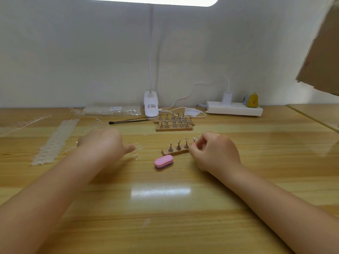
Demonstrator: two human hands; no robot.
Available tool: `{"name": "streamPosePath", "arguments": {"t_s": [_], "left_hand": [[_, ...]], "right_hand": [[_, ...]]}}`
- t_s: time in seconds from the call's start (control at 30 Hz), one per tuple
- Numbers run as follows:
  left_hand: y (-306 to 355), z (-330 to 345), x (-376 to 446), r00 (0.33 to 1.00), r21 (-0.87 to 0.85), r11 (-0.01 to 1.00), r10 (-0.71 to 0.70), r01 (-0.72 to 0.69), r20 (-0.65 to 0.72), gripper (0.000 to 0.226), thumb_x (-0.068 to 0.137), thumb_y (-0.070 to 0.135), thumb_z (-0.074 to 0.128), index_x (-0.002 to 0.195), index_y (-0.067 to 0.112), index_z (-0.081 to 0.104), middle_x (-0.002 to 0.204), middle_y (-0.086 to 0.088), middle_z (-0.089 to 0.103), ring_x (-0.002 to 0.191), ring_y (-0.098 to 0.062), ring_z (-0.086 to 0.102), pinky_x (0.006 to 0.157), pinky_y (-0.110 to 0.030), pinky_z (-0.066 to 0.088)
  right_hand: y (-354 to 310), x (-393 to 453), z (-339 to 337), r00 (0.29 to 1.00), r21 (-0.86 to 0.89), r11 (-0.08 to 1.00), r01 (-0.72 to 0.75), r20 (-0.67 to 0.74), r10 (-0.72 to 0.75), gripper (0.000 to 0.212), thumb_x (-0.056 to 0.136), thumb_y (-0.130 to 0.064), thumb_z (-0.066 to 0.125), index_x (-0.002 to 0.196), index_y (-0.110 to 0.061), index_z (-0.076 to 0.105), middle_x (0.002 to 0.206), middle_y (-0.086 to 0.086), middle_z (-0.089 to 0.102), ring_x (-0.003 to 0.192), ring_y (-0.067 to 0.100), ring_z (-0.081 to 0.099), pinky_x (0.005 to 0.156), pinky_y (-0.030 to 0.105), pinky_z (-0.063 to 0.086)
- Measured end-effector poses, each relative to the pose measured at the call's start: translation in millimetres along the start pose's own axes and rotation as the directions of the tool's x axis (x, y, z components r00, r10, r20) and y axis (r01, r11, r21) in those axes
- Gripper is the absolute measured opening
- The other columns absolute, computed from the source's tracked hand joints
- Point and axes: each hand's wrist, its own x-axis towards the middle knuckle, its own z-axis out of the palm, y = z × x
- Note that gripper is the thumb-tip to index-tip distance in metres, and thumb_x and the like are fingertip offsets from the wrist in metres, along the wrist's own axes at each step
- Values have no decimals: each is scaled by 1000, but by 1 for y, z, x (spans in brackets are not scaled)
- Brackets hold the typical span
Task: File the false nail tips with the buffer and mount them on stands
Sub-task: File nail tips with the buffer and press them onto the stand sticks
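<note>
A pink and purple buffer block (163, 161) lies on the wooden desk (183, 198) between my hands. Behind it, a small wooden base (174, 152) carries several metal stands (178, 144). My right hand (212, 151) is at the base's right end, its fingers pinching a clear nail tip (194, 138) at the rightmost stand. My left hand (104, 142) is blurred and hovers left of the base, over loose clear nail tips (137, 153); whether it holds anything is unclear.
Two more wooden bases with metal stands (174, 122) sit further back. A long strip of clear nail tips (55, 142) lies at the left, a packet of tips (111, 110) behind it. A clip lamp (151, 105), black tool (128, 121) and power strip (234, 110) line the wall.
</note>
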Motion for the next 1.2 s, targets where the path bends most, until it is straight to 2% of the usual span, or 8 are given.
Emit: {"name": "streamPosePath", "arguments": {"t_s": [0.3, 0.47, 0.53, 0.63, 0.77, 0.93, 1.07, 1.2], "left_hand": [[13, 17, -8, 995, 52, 994, 102, -101, -16, 60, 81, 76, 41, 94, 22, 65, 113, -9, 51, 115, -30, 43, 96, -40, 41], [12, 19, -4, 987, -188, 972, 119, -138, -110, 64, 74, 64, 65, 124, 26, 53, 125, -1, 52, 122, -26, 42, 97, -37, 38], [12, 24, -4, 961, -377, 895, 161, -237, -224, 56, 77, 42, 75, 123, 25, 48, 111, 7, 59, 108, -18, 54, 85, -32, 45], [19, 25, -11, 918, -649, 661, 173, -377, -357, 47, 80, 17, 76, 117, 27, 49, 84, 10, 64, 76, -5, 61, 64, -19, 43], [39, 23, -28, 929, -898, 259, 206, -355, -308, 57, 71, 9, 83, 109, 35, 49, 80, 4, 73, 70, -4, 68, 60, -13, 50], [52, 31, -40, 933, -947, 144, 267, -286, -241, 62, 67, 8, 84, 112, 33, 50, 79, 2, 73, 72, -11, 71, 58, -17, 51], [55, 36, -42, 944, -962, 100, 243, -253, -223, 61, 65, 6, 85, 109, 32, 53, 83, -5, 71, 71, -19, 70, 60, -28, 55], [55, 36, -43, 966, -976, 60, 173, -207, -194, 50, 69, 19, 83, 112, 23, 57, 79, -1, 72, 71, -16, 71, 59, -26, 56]], "right_hand": [[-10, -12, -1, 987, 22, 987, 161, -7, -161, 19, 86, -37, 59, 75, -22, 62, 57, -12, 48, 57, 11, 48, 49, 25, 32], [-11, -13, -2, 980, 31, 980, 197, -7, -197, 19, 87, -36, 59, 78, -20, 65, 55, -13, 44, 54, 9, 44, 50, 25, 31], [-13, -14, -3, 984, 96, 979, 180, -18, -179, 19, 86, -36, 61, 75, -21, 64, 52, -13, 44, 51, 6, 43, 50, 25, 32], [-16, -14, -4, 996, 348, 933, 93, -19, -92, 20, 85, -34, 64, 69, -20, 64, 50, -11, 47, 47, 4, 42, 51, 26, 39], [-22, -14, -4, 985, 704, 696, -138, 171, 22, 20, 85, -33, 68, 75, -16, 72, 48, -10, 52, 45, 3, 45, 49, 19, 38], [-24, -16, -1, 955, 789, 592, -163, 277, -106, 10, 85, -23, 72, 75, -20, 74, 46, -10, 56, 40, 1, 43, 43, 13, 35], [-24, -14, 0, 946, 803, 549, -232, 318, -65, 12, 84, -15, 72, 72, -18, 73, 46, -5, 53, 40, 4, 41, 39, 15, 33], [-24, -14, -2, 942, 785, 561, -264, 334, -24, 12, 86, -22, 70, 81, -11, 72, 49, 0, 48, 42, 8, 38, 41, 17, 33]]}}
